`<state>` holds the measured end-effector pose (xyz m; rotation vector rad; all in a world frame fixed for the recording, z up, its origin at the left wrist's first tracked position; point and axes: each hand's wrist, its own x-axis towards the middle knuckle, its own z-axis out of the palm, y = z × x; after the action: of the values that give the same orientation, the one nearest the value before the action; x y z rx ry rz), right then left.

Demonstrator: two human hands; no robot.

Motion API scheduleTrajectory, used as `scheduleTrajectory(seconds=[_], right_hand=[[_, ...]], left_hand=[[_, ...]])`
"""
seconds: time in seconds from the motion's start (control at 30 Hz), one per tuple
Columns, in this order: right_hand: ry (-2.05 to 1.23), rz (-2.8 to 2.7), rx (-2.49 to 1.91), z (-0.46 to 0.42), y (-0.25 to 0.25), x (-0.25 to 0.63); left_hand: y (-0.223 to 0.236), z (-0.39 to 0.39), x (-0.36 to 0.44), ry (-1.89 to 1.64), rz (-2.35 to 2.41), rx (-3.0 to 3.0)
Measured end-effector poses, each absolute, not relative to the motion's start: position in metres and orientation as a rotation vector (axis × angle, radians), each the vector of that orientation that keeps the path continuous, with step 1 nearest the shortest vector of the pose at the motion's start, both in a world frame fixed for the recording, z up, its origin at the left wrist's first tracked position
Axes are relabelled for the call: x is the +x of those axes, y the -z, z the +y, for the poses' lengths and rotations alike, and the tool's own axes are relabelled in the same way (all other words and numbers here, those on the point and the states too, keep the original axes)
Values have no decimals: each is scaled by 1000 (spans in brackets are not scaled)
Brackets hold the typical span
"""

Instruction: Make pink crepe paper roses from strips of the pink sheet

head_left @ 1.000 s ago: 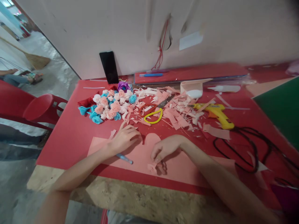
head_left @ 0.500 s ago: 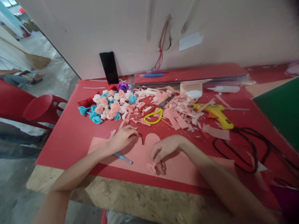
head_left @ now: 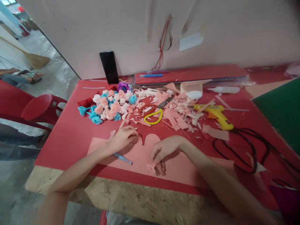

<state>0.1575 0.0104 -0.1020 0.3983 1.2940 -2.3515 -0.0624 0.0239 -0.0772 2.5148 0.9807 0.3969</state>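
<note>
My right hand is closed on a small pink paper flower, holding it low over the front part of a pink paper sheet. My left hand rests at the sheet's back edge, fingers loosely bent and apart, with nothing visible in it. A blue pen lies on the sheet just in front of the left hand. The sheet has a rounded, cut-out back edge between the two hands. Behind the left hand sits a heap of pink, white and blue paper flowers.
Scissors with a yellow handle lie among pink paper scraps. A yellow glue gun with a black cord is at right, near a white glue bottle. A phone leans on the wall. Red stools stand left.
</note>
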Motion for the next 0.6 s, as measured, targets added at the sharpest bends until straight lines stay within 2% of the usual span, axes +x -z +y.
scheduleTrajectory(seconds=[0.6], right_hand=[[2377, 1293, 421, 10, 86, 153]], left_hand=[[78, 25, -67, -405, 859, 2621]])
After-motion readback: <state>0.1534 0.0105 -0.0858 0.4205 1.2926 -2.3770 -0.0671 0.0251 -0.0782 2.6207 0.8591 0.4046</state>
